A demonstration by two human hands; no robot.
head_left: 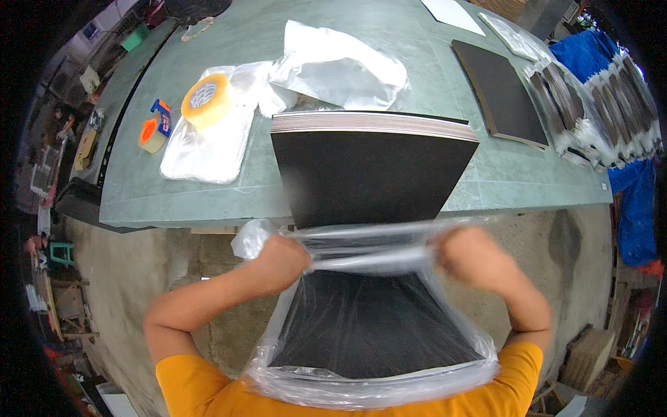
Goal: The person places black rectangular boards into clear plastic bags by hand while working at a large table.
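A clear plastic bag [292,326] is stretched between my two hands in front of my chest. My left hand [281,263] is closed in a fist on one side of its gathered upper part. Slightly blurred, my right hand [472,257] grips the other side. Something flat and black [379,323] shows through the plastic below. Just beyond my hands, a thick stack of black boards [375,174] with pale layered edges rises at the table's near edge. Plastic covers its lower end, so I cannot tell whether it joins the black surface below.
On the green table [229,201], a large tape roll [206,101] rests on folded plastic bags [208,149]. A tape dispenser [154,128] lies left of them. Crumpled plastic [340,66] sits behind the stack. Rightward are a black board [500,94] and several wrapped bundles [597,111].
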